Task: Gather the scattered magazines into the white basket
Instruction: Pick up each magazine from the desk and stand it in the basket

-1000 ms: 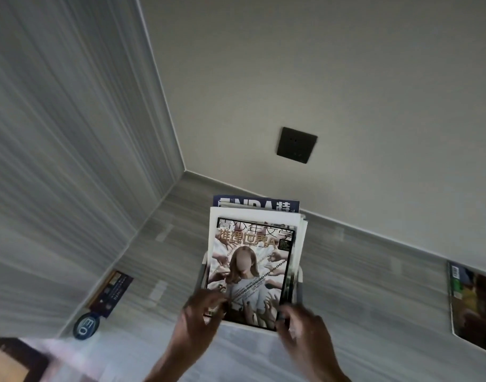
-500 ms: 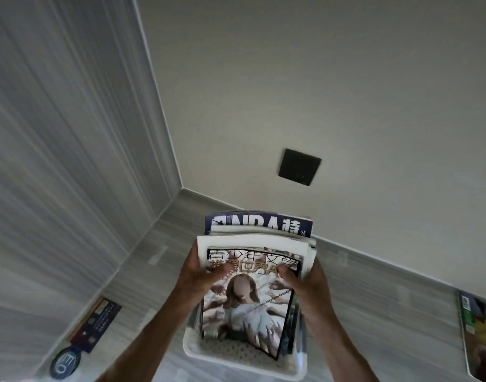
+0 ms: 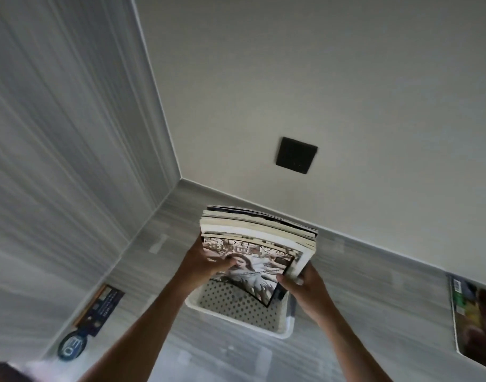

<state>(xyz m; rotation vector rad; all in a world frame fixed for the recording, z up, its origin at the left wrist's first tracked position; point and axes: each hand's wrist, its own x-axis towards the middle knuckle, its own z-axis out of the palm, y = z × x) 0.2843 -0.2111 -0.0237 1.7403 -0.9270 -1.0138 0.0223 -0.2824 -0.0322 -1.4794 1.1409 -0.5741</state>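
Observation:
A thick stack of magazines stands tilted in the far end of the white basket, a cover with a woman's picture facing me. My left hand grips the stack's left edge with the thumb on the cover. My right hand holds the stack's lower right corner. The basket's perforated bottom shows bare in front of the stack. One more magazine lies flat on the floor at the far right, partly cut off by the frame edge.
The basket sits on grey striped floor near a room corner. A dark leaflet and a round blue tag lie by the left wall. A black wall plate is on the wall behind.
My hands moved from the stack's bottom edge up to its sides. The stack tipped back toward the far end of the basket, and the basket's bottom came into view.

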